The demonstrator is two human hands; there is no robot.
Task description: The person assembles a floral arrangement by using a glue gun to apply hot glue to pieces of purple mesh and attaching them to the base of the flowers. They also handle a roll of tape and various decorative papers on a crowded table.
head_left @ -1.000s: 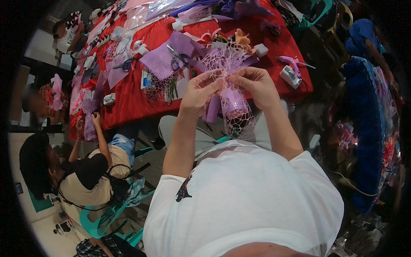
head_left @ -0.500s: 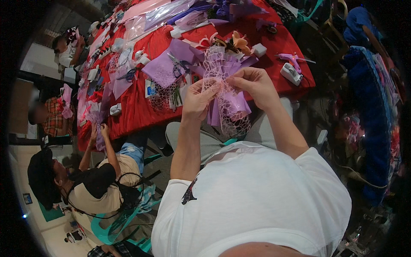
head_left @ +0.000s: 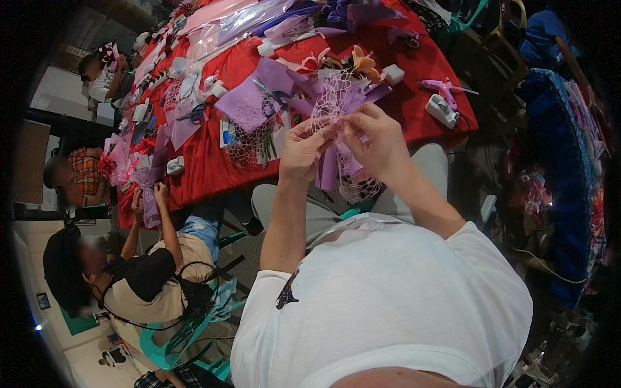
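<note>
Both my hands hold a bundle of white netting and purple paper point(head_left: 339, 103) above my lap, in front of the red-covered table point(head_left: 207, 168). My left hand point(head_left: 304, 149) pinches the bundle's left side with thumb and fingers. My right hand point(head_left: 375, 142) grips its right side, fingers curled over the netting. Purple strips and more netting point(head_left: 352, 184) hang down below my hands. My forearms rise from my white shirt at the bottom of the view.
The table carries purple paper sheets point(head_left: 249, 103), scissors point(head_left: 268, 94), a pink glue gun point(head_left: 440, 87), a white power strip point(head_left: 440, 110) and an orange flower point(head_left: 362, 63). A seated person point(head_left: 149, 271) works at the left; others sit further back. A blue decorated item point(head_left: 563, 161) stands at right.
My hands have risen slightly with the bundle and kept working the netting at its top. The view has shifted a little toward the left.
</note>
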